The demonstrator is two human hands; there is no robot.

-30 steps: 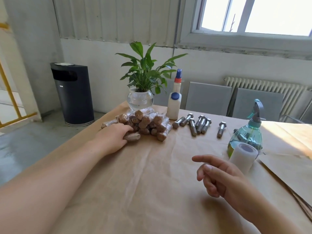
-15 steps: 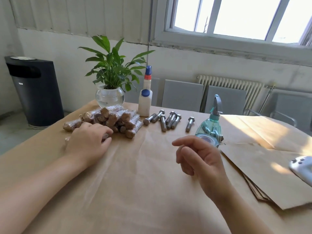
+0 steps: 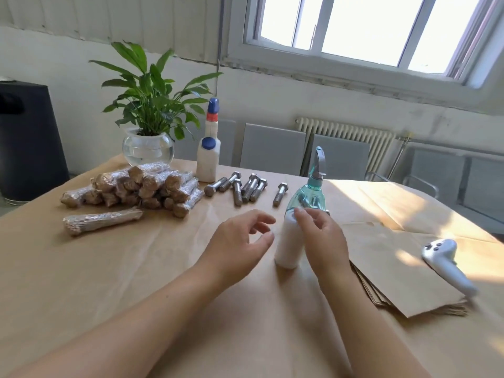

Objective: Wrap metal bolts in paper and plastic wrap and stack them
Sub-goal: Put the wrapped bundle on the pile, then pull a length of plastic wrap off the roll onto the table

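A pile of wrapped bolts point(image 3: 141, 186) lies at the far left of the paper-covered table point(image 3: 136, 282). One more wrapped bolt point(image 3: 102, 221) lies alone in front of the pile. Several bare metal bolts point(image 3: 245, 186) lie to the pile's right. A white roll of plastic wrap point(image 3: 287, 244) stands upright at the table's middle. My right hand point(image 3: 324, 241) holds the roll from its right side, fingertips curled over the top. My left hand point(image 3: 240, 241) hovers just left of the roll, fingers relaxed, holding nothing. A stack of brown paper sheets point(image 3: 403, 271) lies to the right.
A teal spray bottle point(image 3: 308, 197) stands right behind the roll. A white glue bottle point(image 3: 208, 156) and a plant in a glass bowl point(image 3: 147, 148) stand at the back. A grey controller point(image 3: 447, 266) lies on the paper sheets. A black bin point(image 3: 27, 143) stands off the table's left.
My left hand left the wrapped bolt by the pile and moved to the middle. My right hand reached forward and took hold of the roll. The view turned right.
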